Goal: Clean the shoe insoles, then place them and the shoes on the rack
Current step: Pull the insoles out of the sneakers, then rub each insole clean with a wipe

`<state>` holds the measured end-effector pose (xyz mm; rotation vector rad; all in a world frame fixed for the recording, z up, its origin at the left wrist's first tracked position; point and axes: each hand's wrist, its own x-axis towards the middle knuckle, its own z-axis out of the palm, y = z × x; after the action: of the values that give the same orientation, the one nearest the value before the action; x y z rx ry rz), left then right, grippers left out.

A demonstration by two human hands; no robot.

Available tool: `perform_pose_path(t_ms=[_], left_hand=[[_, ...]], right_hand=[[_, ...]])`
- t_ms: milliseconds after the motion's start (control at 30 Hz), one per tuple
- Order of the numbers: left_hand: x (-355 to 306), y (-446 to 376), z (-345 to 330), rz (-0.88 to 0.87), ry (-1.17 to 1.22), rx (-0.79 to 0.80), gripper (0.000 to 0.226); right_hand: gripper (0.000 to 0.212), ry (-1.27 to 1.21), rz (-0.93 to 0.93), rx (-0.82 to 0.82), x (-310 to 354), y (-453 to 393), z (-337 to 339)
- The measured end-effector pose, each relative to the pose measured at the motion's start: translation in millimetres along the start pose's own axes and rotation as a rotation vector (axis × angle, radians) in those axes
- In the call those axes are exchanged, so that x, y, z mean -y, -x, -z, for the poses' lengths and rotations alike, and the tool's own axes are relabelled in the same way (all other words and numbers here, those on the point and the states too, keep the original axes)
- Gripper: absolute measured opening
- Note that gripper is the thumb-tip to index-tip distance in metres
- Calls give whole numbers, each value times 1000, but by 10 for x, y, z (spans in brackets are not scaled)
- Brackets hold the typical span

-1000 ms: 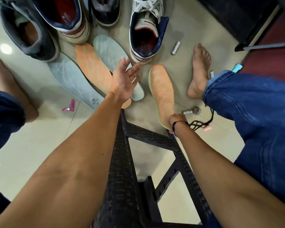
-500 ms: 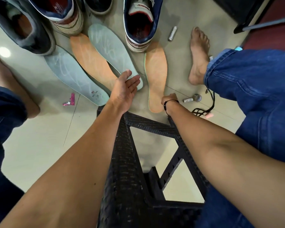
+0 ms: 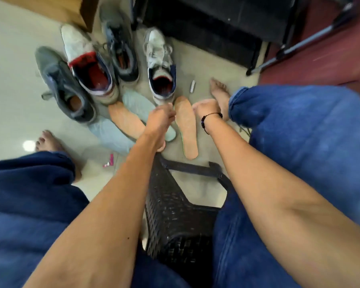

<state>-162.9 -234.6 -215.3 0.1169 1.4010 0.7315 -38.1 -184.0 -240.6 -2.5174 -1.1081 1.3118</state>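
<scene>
Four insoles lying loose on the floor, none yet on any rack, so most of the job apparently left; no cloth or brush in sight, and no telling from the surfaces whether cleaning is done. Taking the tan insole (image 3: 186, 127) as landmark: straight out from the black stool (image 3: 170, 206), heel end toward it. Left of it, a pale green insole (image 3: 137, 104), then a second tan insole (image 3: 126, 121), then another pale one (image 3: 108, 134), all fanned and overlapping. Beyond its toe, a white and navy sneaker (image 3: 161, 67); further left, its mate (image 3: 87, 65) and two grey sneakers (image 3: 121, 48) (image 3: 64, 88), all on the floor. Left hand (image 3: 161, 119) hanging just left of the landmark's toe, fingers curled, blurred, grip impossible to tell. Right hand (image 3: 206, 109) just right of the toe, curled likewise, nothing visibly held, again impossible to tell. Right of the landmark, a bare foot (image 3: 219, 92) and a small silver cylinder (image 3: 192, 86); far left, a pink scrap (image 3: 108, 162). Likely crowding: feet, stool and clutter close around the pile.
</scene>
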Motion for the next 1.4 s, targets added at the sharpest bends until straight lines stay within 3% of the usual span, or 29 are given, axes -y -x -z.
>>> perform_pose_path(t_ms=[67,167,300,533,733,1000,1167,1400], left_hand=[[-240,182,-134,-118,-80,37,15],[-577,408,-460,-264,-192,74,26],[-989,761,-1187,-443,-323,124,17],[-1502,1335,-2621,-603,-502,284,9],[-1508,1470,-3781,-678,-584,389,16],[-1317,942,-4508,-639,-663,413,18],[-1294,564,-4710,-623,-637,384,20],[-1282,217,-4831,-603,-683,343,18]], right_hand=[[8,46,146,13,241,196,331],[15,-3,318,-94,437,384,902],[19,-41,462,-188,562,473,1833],[22,-65,567,-362,469,414,3387],[25,-41,580,-489,149,-42,4339],[21,-39,439,-669,-64,-1176,5039],[19,188,420,-591,173,-1809,5210],[56,372,316,-495,482,-2343,5043]])
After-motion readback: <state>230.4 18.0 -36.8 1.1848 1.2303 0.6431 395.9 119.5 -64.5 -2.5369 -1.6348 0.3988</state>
